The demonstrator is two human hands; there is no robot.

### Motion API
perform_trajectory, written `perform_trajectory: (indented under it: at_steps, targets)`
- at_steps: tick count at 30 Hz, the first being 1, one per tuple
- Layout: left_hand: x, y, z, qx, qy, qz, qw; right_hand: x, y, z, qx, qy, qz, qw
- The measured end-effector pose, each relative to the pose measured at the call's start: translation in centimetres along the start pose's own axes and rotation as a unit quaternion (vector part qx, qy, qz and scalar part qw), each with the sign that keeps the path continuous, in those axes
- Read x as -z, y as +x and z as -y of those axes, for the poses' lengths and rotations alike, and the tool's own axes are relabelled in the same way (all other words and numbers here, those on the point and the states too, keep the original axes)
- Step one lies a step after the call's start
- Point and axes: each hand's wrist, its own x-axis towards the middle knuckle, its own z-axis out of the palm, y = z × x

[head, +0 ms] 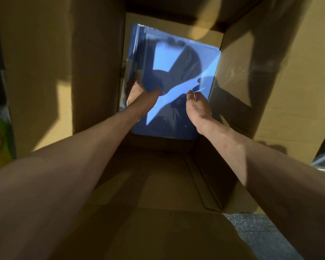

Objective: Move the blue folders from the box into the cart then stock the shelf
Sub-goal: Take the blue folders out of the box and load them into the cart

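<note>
Head view — inside the box (45, 72), left hand (139, 96) and right hand (198, 107) grip the blue folders (178, 51)

The box (45, 72) was plain tan-brown cardboard, patched with yellowish light and dark shadow. The blue folders (176, 59) were a glossy sky blue, crossed by dark navy shadows. The floor (255, 231) was speckled blue-grey. A package (0, 139) at the left edge was green and yellow.
</note>
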Motion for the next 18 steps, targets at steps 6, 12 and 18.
perform_trajectory:
  at_steps: [6,12,18]
  targets:
    - [1.5,-0.1,-0.3,0.013,-0.029,-0.051,0.998,0.6,-1.0,1.2,-0.011,0.037,0.014,0.999]
    - [1.0,-4.0,-4.3,-0.034,0.063,0.059,0.996,2.5,-5.0,1.0,-0.026,0.141,0.015,0.989]
    - [3.4,-11.2,-11.3,-0.051,0.126,0.046,0.990,8.9,-14.5,1.9,0.005,0.130,0.046,0.990]
